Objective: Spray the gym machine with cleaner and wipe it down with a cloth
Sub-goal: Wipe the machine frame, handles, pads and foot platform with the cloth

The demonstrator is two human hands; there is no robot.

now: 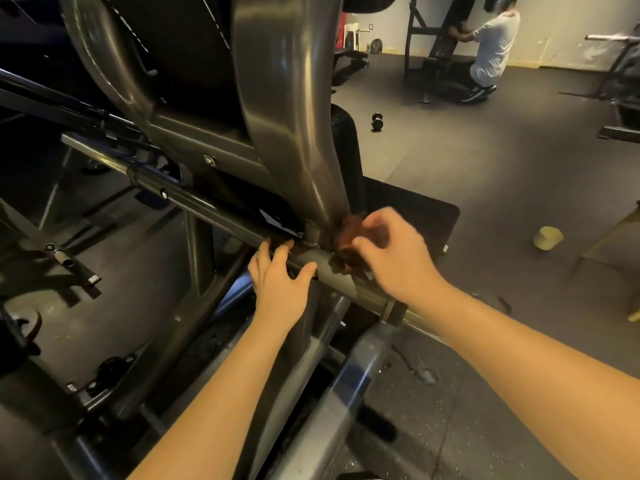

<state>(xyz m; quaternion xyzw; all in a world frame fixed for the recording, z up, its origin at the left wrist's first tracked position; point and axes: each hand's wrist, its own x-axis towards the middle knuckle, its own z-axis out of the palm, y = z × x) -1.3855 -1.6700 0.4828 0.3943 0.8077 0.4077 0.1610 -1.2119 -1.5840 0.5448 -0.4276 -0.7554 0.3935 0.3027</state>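
Gym machine (284,98): grey steel frame occupying the view from 7 o'clock round to 12 o'clock, with a broad curved upright tube descending from 12 o'clock to the centre. There it joins a crossbar (207,202) that runs diagonally from 9 o'clock down towards 4 o'clock. Dark rubber floor (502,174): covers the sector from 1 o'clock to 5 o'clock. A second person (491,46) in a light shirt crouches at a black bench at 1 o'clock, well apart from the machine. A black plate (415,216) sits just behind the joint, at the 3 o'clock side of the upright. Right hand (398,258): positioned just right of centre, fingers curled and bunched, pinching the cloth (349,233). The hand is slightly blurred. The cloth is rust-brown, crumpled, and pressed against the joint where the upright meets the crossbar. Left hand (280,282): just below centre, fingers hooked over the top of the crossbar and thumb laid along its near face, holding the bar immediately at the 9 o'clock side of the joint. The two hands are near each other but apart. A small black dumbbell (376,121) lies on the floor towards 1 o'clock. A pale yellow cylinder (548,238) rests on the floor at 3 o'clock; its nature cannot be determined.
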